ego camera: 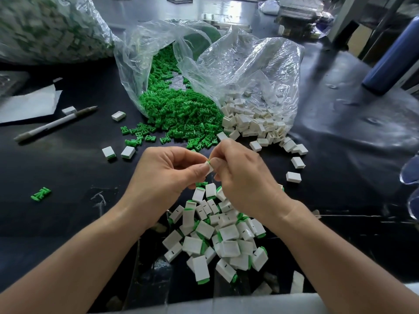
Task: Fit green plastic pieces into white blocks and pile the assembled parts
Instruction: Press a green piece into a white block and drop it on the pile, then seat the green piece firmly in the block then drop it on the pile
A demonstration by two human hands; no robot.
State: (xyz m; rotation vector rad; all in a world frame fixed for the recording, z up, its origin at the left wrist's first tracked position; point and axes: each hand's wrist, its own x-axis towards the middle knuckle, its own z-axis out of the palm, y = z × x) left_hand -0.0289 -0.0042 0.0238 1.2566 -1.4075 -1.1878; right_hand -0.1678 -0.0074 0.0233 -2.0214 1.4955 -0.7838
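Observation:
My left hand and my right hand meet above the black table, both pinching one white block with a green piece showing at its top edge. Most of that block is hidden by my fingers. Below my hands lies a pile of assembled parts, white blocks with green ends. Loose green pieces spill from a clear bag behind my hands. Empty white blocks spill from a second clear bag to the right of them.
Two assembled parts lie left of my hands, and a single green piece farther left. A pen and white paper lie at the left. A large full bag stands at the back left, a blue bottle at the right.

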